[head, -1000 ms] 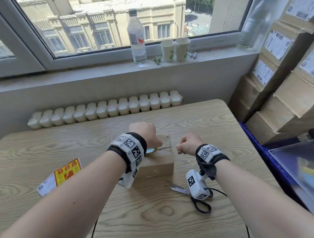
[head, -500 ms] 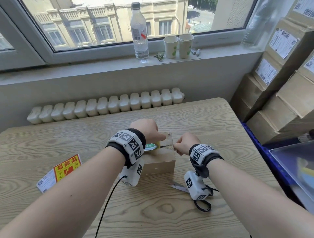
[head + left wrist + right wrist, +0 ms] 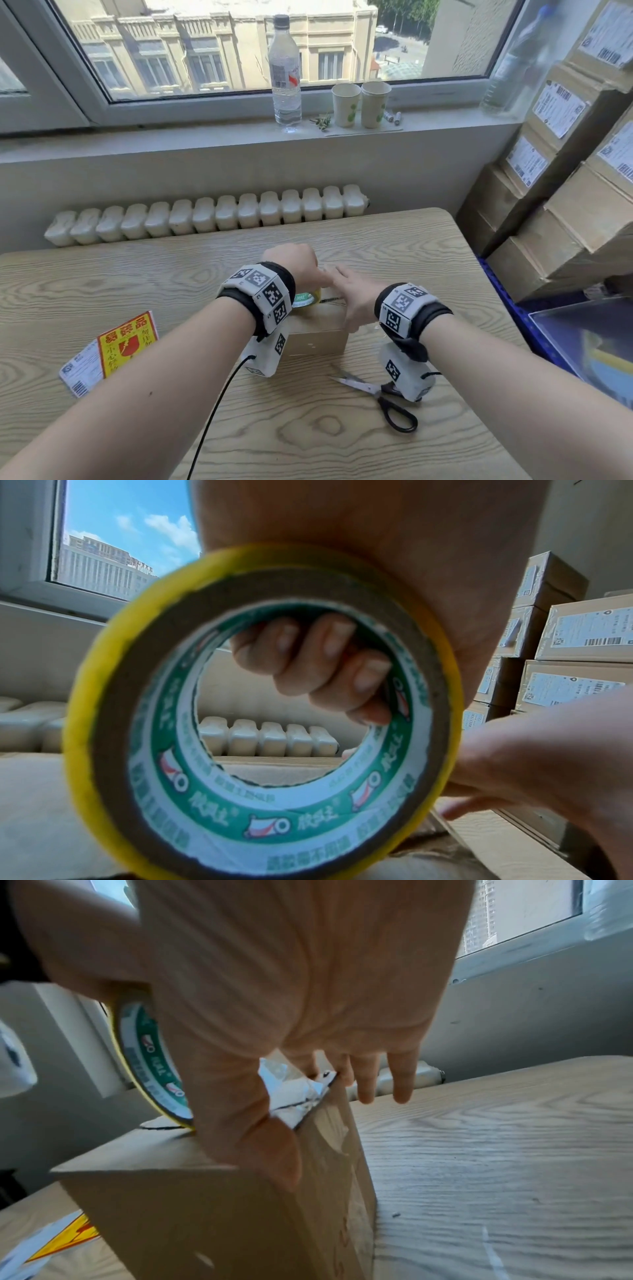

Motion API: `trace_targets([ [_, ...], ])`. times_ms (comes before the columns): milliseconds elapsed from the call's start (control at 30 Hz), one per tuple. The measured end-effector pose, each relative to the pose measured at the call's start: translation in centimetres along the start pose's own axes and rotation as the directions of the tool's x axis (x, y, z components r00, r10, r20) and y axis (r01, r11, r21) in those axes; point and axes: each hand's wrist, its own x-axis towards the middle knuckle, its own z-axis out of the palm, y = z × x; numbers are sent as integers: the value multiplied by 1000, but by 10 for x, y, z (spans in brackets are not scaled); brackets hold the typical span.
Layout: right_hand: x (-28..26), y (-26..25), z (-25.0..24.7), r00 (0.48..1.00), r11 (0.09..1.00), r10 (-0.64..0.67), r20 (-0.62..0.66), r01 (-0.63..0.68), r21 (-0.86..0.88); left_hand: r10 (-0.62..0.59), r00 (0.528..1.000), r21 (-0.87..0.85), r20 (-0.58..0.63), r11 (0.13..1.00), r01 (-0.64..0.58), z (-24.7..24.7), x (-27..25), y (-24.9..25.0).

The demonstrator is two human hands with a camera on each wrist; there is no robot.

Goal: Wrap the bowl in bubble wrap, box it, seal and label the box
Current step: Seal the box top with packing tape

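1. Sunlit window behind; mid-desk sits the box (image 3: pixel 317 337), bowl presumably inside
2. Left hand (image 3: pixel 294 265) grips the tape roll (image 3: pixel 260 710) upright on it, feeding tape
3. Right hand (image 3: pixel 356 298), fingers straight, presses the lid's right edge flat

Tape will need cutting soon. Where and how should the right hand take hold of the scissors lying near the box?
Take the scissors by the black loop handles, the end nearest the person, coming from above. They lie flat on the table, blades pointing left toward the box, so the handles are probably the safe end. The right hand is flat on the box now.
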Motion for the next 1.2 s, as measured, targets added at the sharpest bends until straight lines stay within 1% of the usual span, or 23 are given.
trace_targets([
  [67,-5,-2,-2,999,997,-15,41,18,-71,-3,1000,4,3,1000,3,0,-1,0],
  [133,-7,-6,-6,999,994,-31,39,35,-106,-3,1000,13,-3,1000,3,-1,-3,0],
  [200,-6,-12,-8,999,992,-49,-4,48,-119,3,1000,11,-6,1000,-3,-1,-5,-1],
  [267,-2,-18,-3,995,988,-74,-74,63,-144,12,1000,-13,-4,1000,-12,-1,-8,-3],
  [333,-1,-23,1,990,987,-75,-122,56,-149,19,999,-81,26,997,-17,-2,-9,-9],
  [433,-3,-26,-1,991,986,-44,-128,23,-162,42,994,-253,102,967,-14,-2,-11,-23],
  [533,-7,-27,-1,990,989,-31,-137,11,-149,62,994,-345,91,938,-27,-3,-15,-34],
  [700,-11,-28,2,988,995,-15,-155,0,-101,87,995,-355,38,932,-68,-3,-22,-41],
  [900,-12,-30,3,988,996,-1,-154,-13,-90,121,993,-343,10,933,-110,-3,-28,-50],
  [1200,-9,-33,1,992,996,44,-120,-52,-69,43,999,-352,9,935,-37,-12,-37,-108],
])
